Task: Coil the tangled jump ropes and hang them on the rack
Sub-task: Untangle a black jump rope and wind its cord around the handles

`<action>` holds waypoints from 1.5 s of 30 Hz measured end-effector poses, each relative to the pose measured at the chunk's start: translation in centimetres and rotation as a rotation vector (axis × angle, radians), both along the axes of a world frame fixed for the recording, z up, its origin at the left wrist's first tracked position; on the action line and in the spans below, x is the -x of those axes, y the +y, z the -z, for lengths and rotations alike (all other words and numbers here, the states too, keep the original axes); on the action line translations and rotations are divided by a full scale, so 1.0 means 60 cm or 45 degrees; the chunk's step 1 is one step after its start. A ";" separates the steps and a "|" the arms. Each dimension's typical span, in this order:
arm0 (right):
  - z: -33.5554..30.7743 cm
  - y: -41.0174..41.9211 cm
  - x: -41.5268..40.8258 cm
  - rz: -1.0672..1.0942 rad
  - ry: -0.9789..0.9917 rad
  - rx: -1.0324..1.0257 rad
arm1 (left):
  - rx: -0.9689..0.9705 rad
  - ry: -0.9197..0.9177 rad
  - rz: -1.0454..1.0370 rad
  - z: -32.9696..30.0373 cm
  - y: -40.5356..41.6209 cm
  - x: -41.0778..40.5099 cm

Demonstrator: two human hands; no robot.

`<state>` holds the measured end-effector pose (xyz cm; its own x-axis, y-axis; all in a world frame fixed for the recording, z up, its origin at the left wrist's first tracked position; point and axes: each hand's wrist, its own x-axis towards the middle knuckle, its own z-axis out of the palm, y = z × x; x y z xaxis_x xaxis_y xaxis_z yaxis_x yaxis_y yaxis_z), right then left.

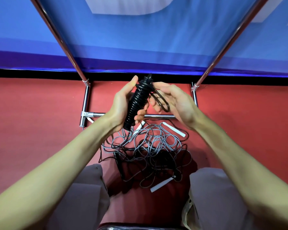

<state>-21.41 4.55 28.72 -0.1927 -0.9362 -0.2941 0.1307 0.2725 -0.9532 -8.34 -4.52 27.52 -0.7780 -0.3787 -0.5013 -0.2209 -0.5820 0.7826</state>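
A black jump rope [136,103], wound in tight turns around its own handles into a thick ribbed bundle, is held up in the air between a person's two hands, slanting from lower left to upper right. The left hand [123,103] cradles the bundle from the side, fingers curled around its lower half and thumb stretched up along the top. The right hand [171,100] sits just beside the upper end, its fingers curled round a loose loop [161,102] of the same black cord that hangs off the bundle's top. Directly below the hands, on the red floor [40,117], lies a tangled heap of ropes [150,150], grey and black cords crossing over one another, with several white handles [173,129] poking out at its edges. The heap fills the space between the person's knees [90,183], which are clad in grey trousers, and reaches up to the low crossbar of a chrome rack [85,100]. The rack's base bars frame the far side of the heap, and its two uprights rise and splay outward toward the top corners of the view. Behind the rack stands a blue banner wall [140,44], edged with a black strip where it meets the floor. Bare red floor stretches out to the left and right of the rack.
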 end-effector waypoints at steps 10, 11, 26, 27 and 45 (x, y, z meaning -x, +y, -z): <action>0.017 0.017 -0.012 0.148 0.654 0.153 | -0.158 -0.013 -0.049 0.004 0.000 0.004; 0.016 0.020 -0.013 0.158 0.730 0.204 | -0.195 0.002 -0.054 0.005 -0.001 0.004; -0.003 0.016 -0.019 0.512 0.468 0.545 | -0.272 0.031 0.012 0.001 0.013 0.009; -0.001 0.014 -0.019 0.506 0.501 0.549 | -0.243 0.023 -0.006 -0.001 0.014 0.010; 0.027 0.005 -0.004 0.525 1.234 0.547 | 0.190 -0.036 -0.303 -0.018 0.045 0.017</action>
<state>-21.17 4.87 27.12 -0.4809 -0.7363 0.4760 -0.7081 0.0060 -0.7061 -9.36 -1.84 28.63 -0.6452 -0.6202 -0.4463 -0.1147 -0.4988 0.8591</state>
